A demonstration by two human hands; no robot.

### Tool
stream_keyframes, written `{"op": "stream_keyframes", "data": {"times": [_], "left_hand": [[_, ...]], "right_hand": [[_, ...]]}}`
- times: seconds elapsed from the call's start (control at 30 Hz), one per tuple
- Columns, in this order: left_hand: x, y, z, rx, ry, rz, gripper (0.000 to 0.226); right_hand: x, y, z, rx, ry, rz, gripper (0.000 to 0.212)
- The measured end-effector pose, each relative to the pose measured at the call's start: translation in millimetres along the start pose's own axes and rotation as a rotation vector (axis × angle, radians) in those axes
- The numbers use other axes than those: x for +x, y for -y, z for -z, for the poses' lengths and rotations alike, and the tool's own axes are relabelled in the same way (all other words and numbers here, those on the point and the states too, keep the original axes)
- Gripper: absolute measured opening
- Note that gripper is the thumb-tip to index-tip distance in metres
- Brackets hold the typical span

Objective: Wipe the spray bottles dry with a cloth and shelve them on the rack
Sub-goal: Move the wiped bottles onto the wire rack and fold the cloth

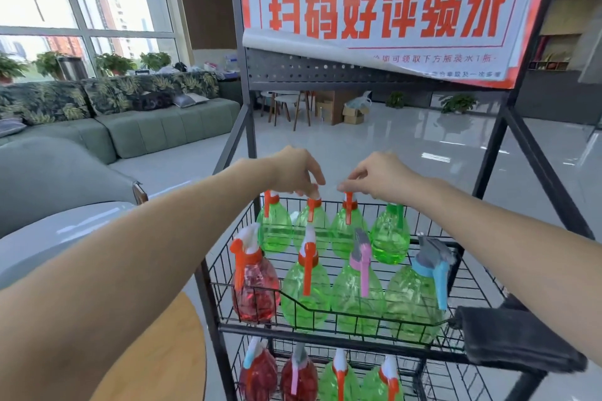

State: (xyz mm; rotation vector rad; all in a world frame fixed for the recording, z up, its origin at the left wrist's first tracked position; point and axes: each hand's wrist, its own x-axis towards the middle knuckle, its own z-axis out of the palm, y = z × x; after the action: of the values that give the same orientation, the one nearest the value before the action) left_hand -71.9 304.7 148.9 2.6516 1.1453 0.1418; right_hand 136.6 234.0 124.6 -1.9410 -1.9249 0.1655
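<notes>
two hands (294, 169) (379, 174) above crowded basket (329, 311)

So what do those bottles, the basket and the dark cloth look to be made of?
Green spray bottles: clear tinted plastic, glossy; you see through them. Basket: thin black wire, likely coated metal. Cloth: dark grey, matte, fuzzy nap, probably microfibre.

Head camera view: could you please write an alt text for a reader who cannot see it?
Two bare hands, the left hand and the right hand, reach the tops of green spray bottles in the back row of a black wire rack. More green and red bottles fill the basket and the shelf below; a dark grey cloth hangs over its right edge.
</notes>
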Motion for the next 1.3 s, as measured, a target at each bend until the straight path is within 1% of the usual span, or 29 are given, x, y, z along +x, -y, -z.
{"op": "stream_keyframes", "data": {"times": [0.1,0.2,0.4,0.6,0.7,0.8,0.9,0.97,1.1,1.23,1.3], "left_hand": [[4,3,-6,0.048,-0.036,-0.008,0.033],[7,7,-7,0.024,-0.057,0.005,0.034],[7,14,-11,-0.012,-0.106,0.011,0.034],[8,14,-15,-0.016,-0.109,0.007,0.035],[7,12,-14,0.020,-0.088,0.014,0.041],[5,12,-12,0.013,-0.079,0.015,0.050],[-1,13,-7,-0.002,-0.088,0.017,0.053],[-7,16,-1,0.020,-0.142,0.037,0.048],[-19,29,7,0.082,-0.260,0.124,0.035],[-30,40,2,0.143,-0.246,0.208,0.035],[-32,41,-2,0.147,-0.236,0.239,0.036]], "right_hand": [[3,-4,-2,0.026,0.020,-0.012,0.040],[3,-7,-4,0.078,0.025,-0.016,0.033],[0,-9,-3,0.135,0.042,-0.003,0.028],[-2,-8,-2,0.133,0.044,0.011,0.027],[-4,-8,-1,0.117,0.037,0.013,0.029],[-9,-13,7,0.135,-0.004,0.012,0.035],[-17,-26,26,0.151,-0.082,-0.016,0.030],[-22,-38,37,0.103,-0.104,-0.015,0.029],[-37,-59,41,0.016,-0.084,-0.031,0.035],[-43,-69,32,0.025,-0.077,-0.047,0.040],[-42,-72,28,0.034,-0.069,-0.046,0.035]]}}
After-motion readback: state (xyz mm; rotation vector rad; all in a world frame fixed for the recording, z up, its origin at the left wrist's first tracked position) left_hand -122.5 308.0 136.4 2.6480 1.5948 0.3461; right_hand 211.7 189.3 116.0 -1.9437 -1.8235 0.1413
